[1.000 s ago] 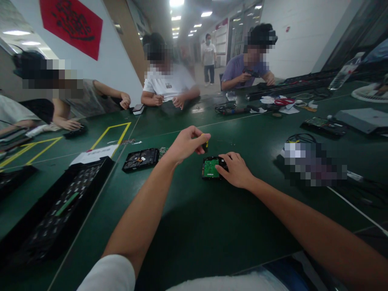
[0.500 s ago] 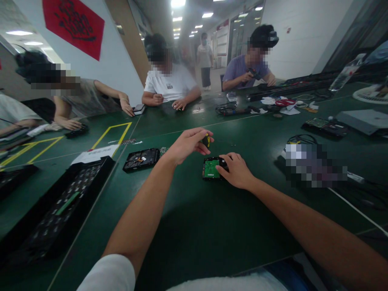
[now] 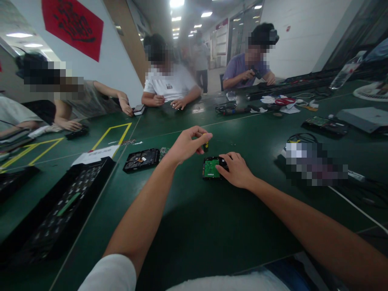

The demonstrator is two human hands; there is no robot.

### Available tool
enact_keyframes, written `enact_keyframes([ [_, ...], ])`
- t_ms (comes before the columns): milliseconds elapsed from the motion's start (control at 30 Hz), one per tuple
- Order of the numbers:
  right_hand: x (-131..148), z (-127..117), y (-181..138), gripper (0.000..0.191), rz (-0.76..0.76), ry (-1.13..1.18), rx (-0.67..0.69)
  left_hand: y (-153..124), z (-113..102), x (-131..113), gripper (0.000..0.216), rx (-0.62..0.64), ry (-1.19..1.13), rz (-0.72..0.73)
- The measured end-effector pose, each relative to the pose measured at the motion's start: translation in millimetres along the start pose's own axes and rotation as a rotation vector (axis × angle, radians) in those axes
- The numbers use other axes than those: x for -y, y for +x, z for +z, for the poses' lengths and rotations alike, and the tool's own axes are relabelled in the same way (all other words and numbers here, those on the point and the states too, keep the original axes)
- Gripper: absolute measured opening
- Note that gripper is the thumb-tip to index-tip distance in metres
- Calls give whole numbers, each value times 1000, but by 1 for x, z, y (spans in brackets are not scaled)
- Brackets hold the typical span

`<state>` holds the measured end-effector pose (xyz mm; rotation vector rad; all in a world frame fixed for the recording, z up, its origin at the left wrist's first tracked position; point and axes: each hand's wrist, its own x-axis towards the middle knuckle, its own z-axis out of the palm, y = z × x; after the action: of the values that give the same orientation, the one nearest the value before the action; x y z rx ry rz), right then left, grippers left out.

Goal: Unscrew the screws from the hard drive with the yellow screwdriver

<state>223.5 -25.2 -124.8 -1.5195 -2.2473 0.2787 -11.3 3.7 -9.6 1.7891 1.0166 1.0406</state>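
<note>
Left hand [image 3: 186,146] pinches small yellow-black tool [image 3: 206,145], probably screwdriver, just above hard drive [image 3: 211,168]; right hand [image 3: 235,169] pressed flat on drive's right edge.

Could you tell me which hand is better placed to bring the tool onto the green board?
Probably the left hand: it pinches the tool above the hard drive, while the right hand rests on it.

Green table [image 3: 194,226] — hard drive [image 3: 211,168], opened drive [image 3: 141,159], black tray [image 3: 60,206] on it.
</note>
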Motion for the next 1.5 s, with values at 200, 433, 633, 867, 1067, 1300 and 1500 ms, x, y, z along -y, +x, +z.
enact_keyframes([
  [200,2,-2,0,57,-6,-32,4,1,0,-2,24,63,-181,-61],
  [433,1,-1,0,56,-1,-17,-7,0,4,-3,26,6,-105,-23],
  [633,2,-2,1,58,7,-18,13,-1,7,-4,27,17,-114,-21],
  [867,1,-2,0,57,1,-9,1,1,3,-5,29,101,-130,-49],
  [1067,2,-3,-1,57,8,-13,12,3,0,-1,26,110,-194,-113],
  [1300,0,0,0,59,-2,-7,0,1,1,0,33,25,22,35],
  [1500,0,-1,0,58,-2,-22,-1,0,2,-2,32,81,-55,-11],
])
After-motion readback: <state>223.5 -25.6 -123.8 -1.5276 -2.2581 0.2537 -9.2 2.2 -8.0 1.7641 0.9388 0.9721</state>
